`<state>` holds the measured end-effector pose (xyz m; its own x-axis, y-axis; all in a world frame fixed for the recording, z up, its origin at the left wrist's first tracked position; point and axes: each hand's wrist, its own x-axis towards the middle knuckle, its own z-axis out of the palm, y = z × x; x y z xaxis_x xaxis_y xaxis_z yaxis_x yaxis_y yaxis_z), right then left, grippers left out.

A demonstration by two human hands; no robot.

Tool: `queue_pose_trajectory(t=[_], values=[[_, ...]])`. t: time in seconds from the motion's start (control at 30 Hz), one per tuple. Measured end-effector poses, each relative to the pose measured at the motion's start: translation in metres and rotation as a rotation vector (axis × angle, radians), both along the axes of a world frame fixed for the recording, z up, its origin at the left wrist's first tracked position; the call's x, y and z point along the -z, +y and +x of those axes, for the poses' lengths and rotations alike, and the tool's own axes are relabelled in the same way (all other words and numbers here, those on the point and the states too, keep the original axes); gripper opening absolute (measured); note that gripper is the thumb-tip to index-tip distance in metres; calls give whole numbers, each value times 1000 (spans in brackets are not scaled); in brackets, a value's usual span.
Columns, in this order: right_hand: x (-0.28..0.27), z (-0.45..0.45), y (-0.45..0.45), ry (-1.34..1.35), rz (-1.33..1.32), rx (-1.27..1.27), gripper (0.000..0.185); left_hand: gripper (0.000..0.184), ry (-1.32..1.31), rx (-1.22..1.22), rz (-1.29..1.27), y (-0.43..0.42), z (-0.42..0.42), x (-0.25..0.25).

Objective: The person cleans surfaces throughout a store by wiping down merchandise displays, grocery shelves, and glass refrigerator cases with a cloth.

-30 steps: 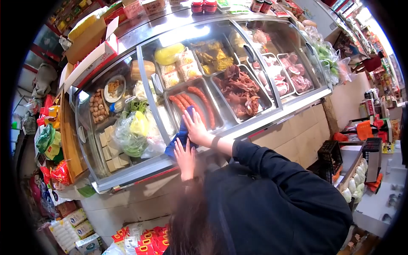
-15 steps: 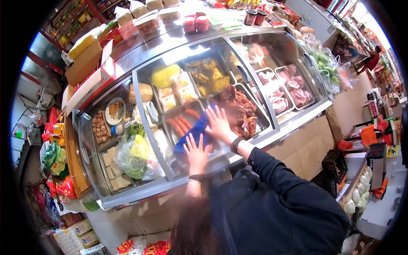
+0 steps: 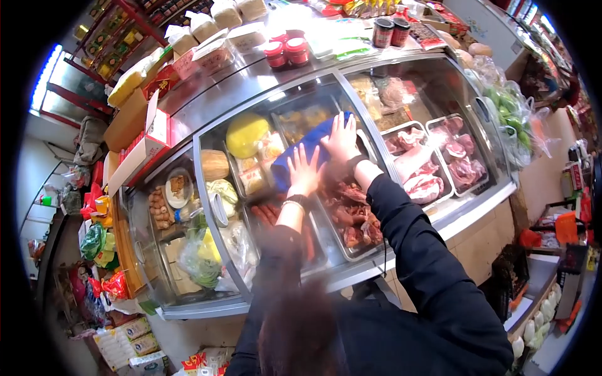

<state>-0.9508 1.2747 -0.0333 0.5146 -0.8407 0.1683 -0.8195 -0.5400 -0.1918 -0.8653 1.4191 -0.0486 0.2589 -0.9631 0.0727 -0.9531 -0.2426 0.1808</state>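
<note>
Both hands lie flat on a blue cloth (image 3: pixel 298 153) spread over the sloped glass of a food display case (image 3: pixel 276 103). My left hand (image 3: pixel 305 168) presses the cloth's lower left part, fingers spread. My right hand (image 3: pixel 342 139) is on its upper right end, fingers apart. Under the glass, trays hold red sausages (image 3: pixel 266 214), dark red meat (image 3: pixel 357 222) and a yellow item (image 3: pixel 248 135). Part of the trays is hidden behind the cloth and forearms.
Red-lidded jars (image 3: pixel 297 50) and dark cans (image 3: pixel 383 32) stand on the case top. An open cardboard box (image 3: pixel 141 147) is at the left, bagged green vegetables (image 3: pixel 511 122) at the right. Raw meat trays (image 3: pixel 464 153) sit under the right glass.
Both hands and the blue cloth have moved up the glass, away from the front edge. The cloth now covers part of the upper trays, and the sausages are less covered.
</note>
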Motion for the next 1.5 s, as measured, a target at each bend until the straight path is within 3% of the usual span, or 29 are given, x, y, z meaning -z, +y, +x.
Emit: queue_pose_trajectory(t=[0.13, 0.37, 0.63, 0.77, 0.93, 1.13, 1.2, 1.27, 1.4, 1.47, 1.5], values=[[2, 21, -46, 91, -17, 8, 83, 66, -13, -39, 87, -42, 10, -11], [15, 56, -94, 129, -52, 14, 88, 71, -67, -75, -46, -83, 23, -1], [8, 82, -135, 247, 92, -78, 86, 80, 99, -92, -98, -109, 39, 0], [16, 109, -136, 275, 30, -94, 89, 83, 219, -47, -94, -95, 57, -1], [10, 209, -66, 153, -62, -288, 81, 80, 92, -180, -12, -29, 140, -1], [23, 354, 56, -86, -180, -587, 71, 83, -117, -569, 146, 58, 213, 15], [24, 378, 93, -112, -192, -728, 68, 74, -483, -697, 179, 80, 220, 45], [14, 389, 124, 17, -177, -791, 68, 65, -324, -709, 332, 96, 214, 12], [-2, 394, 147, 285, -10, -786, 69, 66, -349, -705, 218, 111, 207, 7], [-14, 388, 157, 416, -37, -787, 67, 60, -650, -776, 314, 108, 209, 29], [-15, 382, 161, 397, -35, -800, 66, 57, -587, -765, 275, 110, 206, 27]])
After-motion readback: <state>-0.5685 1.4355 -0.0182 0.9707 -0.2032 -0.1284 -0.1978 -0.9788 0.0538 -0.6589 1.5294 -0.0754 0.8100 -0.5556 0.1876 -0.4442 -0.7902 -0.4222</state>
